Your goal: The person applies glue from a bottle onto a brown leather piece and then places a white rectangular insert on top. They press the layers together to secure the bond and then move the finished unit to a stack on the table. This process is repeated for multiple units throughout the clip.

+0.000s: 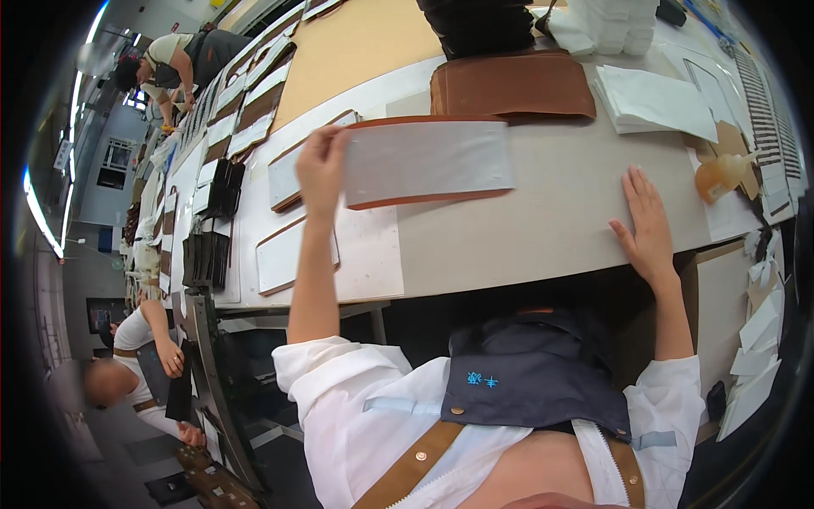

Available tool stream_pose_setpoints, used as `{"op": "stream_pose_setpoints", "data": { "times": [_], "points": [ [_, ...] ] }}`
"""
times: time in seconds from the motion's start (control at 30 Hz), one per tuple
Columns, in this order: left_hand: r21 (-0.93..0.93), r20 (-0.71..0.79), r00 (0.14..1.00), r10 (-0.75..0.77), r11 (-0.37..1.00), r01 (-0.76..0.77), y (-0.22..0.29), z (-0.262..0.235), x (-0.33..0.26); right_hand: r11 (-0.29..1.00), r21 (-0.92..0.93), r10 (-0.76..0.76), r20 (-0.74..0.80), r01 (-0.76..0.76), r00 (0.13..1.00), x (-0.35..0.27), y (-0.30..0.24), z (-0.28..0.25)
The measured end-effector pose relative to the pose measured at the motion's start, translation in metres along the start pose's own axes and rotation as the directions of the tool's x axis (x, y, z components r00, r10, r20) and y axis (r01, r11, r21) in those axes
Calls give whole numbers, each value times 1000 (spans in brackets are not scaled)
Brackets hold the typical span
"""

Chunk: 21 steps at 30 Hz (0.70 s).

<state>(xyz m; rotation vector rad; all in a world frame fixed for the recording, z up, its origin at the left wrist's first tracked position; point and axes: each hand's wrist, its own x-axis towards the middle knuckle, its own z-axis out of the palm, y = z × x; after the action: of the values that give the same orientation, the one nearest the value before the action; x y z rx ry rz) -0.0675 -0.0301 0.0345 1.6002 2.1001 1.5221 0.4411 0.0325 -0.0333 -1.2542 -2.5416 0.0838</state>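
Observation:
My left hand [322,170] pinches the left end of a flat brown leather panel [428,159], whose upper face is covered by a pale grey-white sheet, with brown showing along its long edges. The panel is held over the worktable [551,212]. Flat on the tabletop at the right, my right hand [646,216] rests with its fingers stretched out, holding nothing. Just beyond the panel lies a stack of brown leather pieces [513,85]. Two more white-faced panels lie by my left arm, the nearer one [292,254] partly hidden by the forearm.
White sheets [653,102] and a plastic bottle of amber liquid [725,176] sit at the right. A black stack [475,25] stands at the back. Rows of panels and dark piles [206,259] line the left. Two people work there, one far [182,64], one nearer [140,356].

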Motion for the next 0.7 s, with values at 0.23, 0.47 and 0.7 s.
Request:
{"op": "stream_pose_setpoints", "data": {
  "times": [0.23,0.47,0.7],
  "points": [
    [47,-179,971,-160,984,171,-113,-127,77,999,4,40,-11,-40,999,1,-3,0],
    [106,-219,952,-215,964,242,-218,-146,90,999,13,46,4,-46,999,4,-6,-8],
    [416,-281,943,-178,863,287,-280,-176,75,999,47,23,6,-24,1000,6,-6,-4]
  ]
}}
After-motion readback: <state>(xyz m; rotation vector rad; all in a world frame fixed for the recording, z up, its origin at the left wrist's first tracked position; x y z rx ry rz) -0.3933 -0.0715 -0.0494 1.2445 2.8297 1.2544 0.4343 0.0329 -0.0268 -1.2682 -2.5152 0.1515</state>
